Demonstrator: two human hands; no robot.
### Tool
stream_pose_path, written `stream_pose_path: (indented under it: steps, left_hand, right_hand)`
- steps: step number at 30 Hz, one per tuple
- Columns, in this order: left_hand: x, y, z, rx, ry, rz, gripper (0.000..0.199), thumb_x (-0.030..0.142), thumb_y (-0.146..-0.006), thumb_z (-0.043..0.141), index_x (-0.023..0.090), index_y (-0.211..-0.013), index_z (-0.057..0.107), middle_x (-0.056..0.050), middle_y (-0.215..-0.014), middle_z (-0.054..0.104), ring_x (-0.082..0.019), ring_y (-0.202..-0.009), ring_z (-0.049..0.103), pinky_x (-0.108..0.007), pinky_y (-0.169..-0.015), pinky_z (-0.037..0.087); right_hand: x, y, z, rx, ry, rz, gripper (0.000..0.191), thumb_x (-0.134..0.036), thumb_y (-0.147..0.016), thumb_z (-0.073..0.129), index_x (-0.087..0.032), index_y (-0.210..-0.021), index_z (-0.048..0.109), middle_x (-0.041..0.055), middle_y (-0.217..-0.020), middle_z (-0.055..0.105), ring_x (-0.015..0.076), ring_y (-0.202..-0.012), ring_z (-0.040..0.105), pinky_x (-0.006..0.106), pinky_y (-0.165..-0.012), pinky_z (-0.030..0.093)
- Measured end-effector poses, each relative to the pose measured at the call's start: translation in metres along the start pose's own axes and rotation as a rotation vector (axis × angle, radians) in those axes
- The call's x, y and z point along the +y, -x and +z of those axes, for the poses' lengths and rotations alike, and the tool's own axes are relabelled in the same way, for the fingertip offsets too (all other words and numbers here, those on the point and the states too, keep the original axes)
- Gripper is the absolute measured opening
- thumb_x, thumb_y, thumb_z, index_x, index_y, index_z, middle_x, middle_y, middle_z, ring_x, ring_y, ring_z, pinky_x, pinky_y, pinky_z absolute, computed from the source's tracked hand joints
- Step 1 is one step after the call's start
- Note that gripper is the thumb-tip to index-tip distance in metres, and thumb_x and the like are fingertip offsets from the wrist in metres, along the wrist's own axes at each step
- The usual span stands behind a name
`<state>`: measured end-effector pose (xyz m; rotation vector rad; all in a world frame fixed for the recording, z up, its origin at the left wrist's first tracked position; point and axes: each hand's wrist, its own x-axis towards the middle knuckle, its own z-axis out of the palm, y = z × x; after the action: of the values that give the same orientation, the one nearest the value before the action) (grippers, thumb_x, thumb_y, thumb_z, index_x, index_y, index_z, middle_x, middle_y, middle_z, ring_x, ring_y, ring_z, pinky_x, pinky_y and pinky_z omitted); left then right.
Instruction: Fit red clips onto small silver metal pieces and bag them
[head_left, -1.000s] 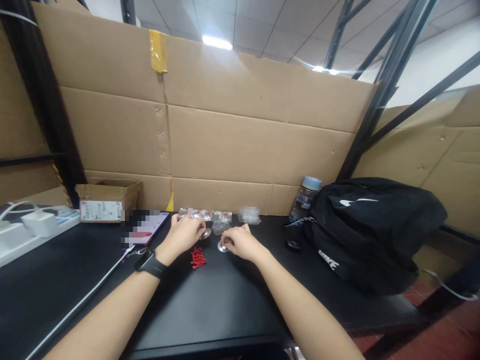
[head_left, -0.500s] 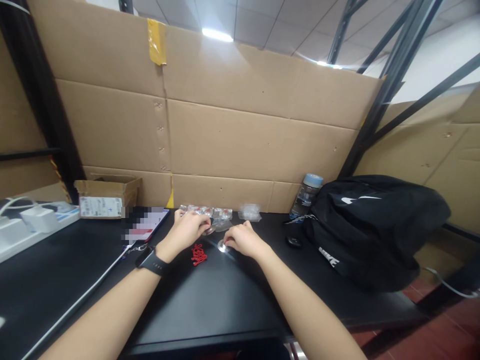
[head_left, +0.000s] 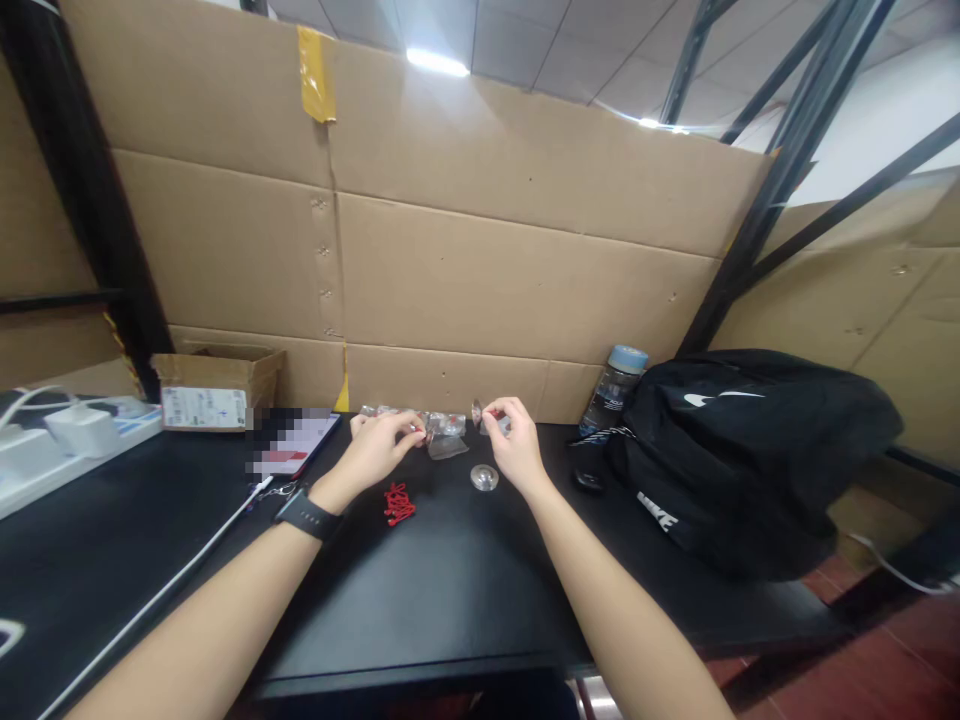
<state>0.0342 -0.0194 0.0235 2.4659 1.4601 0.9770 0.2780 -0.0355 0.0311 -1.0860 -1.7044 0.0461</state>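
My right hand (head_left: 514, 440) is raised above the black table, pinching a small metal cymbal (head_left: 477, 412) that is turned nearly edge-on. Just below it, a second silver cymbal (head_left: 484, 477) with a domed middle lies flat on the tabletop. My left hand (head_left: 386, 442), with a dark watch on the wrist, has thumb and forefinger together on a thin coppery cymbal edge (head_left: 429, 436), partly hidden by the fingers. A clear plastic bag (head_left: 448, 447) lies beside those fingertips. Nearer to me rests a bundle of red cord (head_left: 399, 504).
Several clear-wrapped pieces (head_left: 448, 424) lie behind my left hand. At left are a cardboard box (head_left: 206, 400), a phone (head_left: 304, 445), a white cable and a power strip (head_left: 135, 428). A bottle (head_left: 611, 390), a small black object (head_left: 587, 480) and a black backpack (head_left: 750, 460) stand right.
My right hand has risen from the tabletop and moved right, now with a cymbal between its fingers. The flat cymbal lies farther right. My left hand's fingertips have lifted slightly.
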Motion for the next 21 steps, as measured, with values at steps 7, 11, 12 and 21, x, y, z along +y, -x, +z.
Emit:
stream_pose_path:
  steps: [7, 11, 12, 21]
  left_hand:
    - [0.003, -0.002, 0.004, 0.042, 0.358, 0.010, 0.025, 0.045, -0.094, 0.055, 0.024, -0.090, 0.069, 0.000, -0.090, 0.078, -0.021, -0.093, 0.071, -0.032, -0.087, 0.046]
    - [0.001, -0.006, 0.018, 0.001, 0.622, 0.037, 0.026, 0.045, -0.092, 0.058, 0.020, -0.091, 0.067, -0.004, -0.089, 0.077, -0.022, -0.089, 0.072, -0.033, -0.087, 0.051]
    - [0.001, -0.006, 0.020, -0.005, 0.648, 0.036, 0.026, 0.045, -0.092, 0.059, 0.020, -0.091, 0.067, -0.004, -0.088, 0.077, -0.022, -0.089, 0.072, -0.033, -0.088, 0.052]
    - [0.002, -0.006, 0.027, -0.017, 0.729, 0.040, 0.024, 0.042, -0.092, 0.061, 0.018, -0.091, 0.065, -0.006, -0.088, 0.075, -0.022, -0.089, 0.072, -0.036, -0.090, 0.053]
  right_hand:
    - [0.010, 0.010, 0.022, -0.008, -0.290, 0.131, 0.017, -0.034, -0.091, 0.057, -0.018, -0.088, 0.064, 0.0058, -0.092, 0.066, 0.0183, -0.086, 0.064, 0.027, -0.072, 0.049]
    - [0.010, 0.018, 0.039, -0.116, -0.505, 0.221, 0.021, -0.040, -0.090, 0.059, -0.019, -0.091, 0.060, 0.0045, -0.090, 0.068, 0.0169, -0.080, 0.067, 0.027, -0.072, 0.052]
    - [0.010, 0.020, 0.042, -0.136, -0.538, 0.242, 0.022, -0.041, -0.090, 0.060, -0.019, -0.092, 0.059, 0.0047, -0.094, 0.068, 0.0164, -0.080, 0.067, 0.027, -0.070, 0.053]
    - [0.001, 0.029, 0.050, -0.183, -0.755, 0.395, 0.029, -0.047, -0.087, 0.065, -0.020, -0.093, 0.056, 0.0069, -0.116, 0.066, 0.0149, -0.079, 0.071, 0.022, -0.060, 0.053]
